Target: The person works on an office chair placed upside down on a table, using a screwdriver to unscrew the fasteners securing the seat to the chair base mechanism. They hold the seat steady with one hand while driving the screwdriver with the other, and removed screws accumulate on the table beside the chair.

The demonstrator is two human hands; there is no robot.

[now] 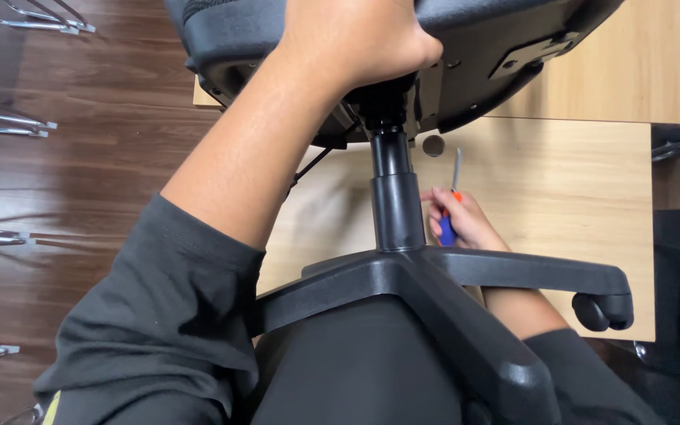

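Head camera is looking down on an office chair (pixel 403 47) tipped over a light wooden table (pixel 560 189), its black seat filling the upper middle of the frame and its base (pixel 434 291) spreading across the lower middle. No containers are showing. At top centre the left hand (pixel 356 35) is pressing on the underside of the seat, fingers curled over the edge and out of sight. Right of the black column (pixel 395 197), the right hand (pixel 462 220) is gripping a screwdriver (pixel 452 206) with a blue and orange handle, blade pointing up. Part of this hand is hiding behind the base arm, and the seat is running off the top of the frame.
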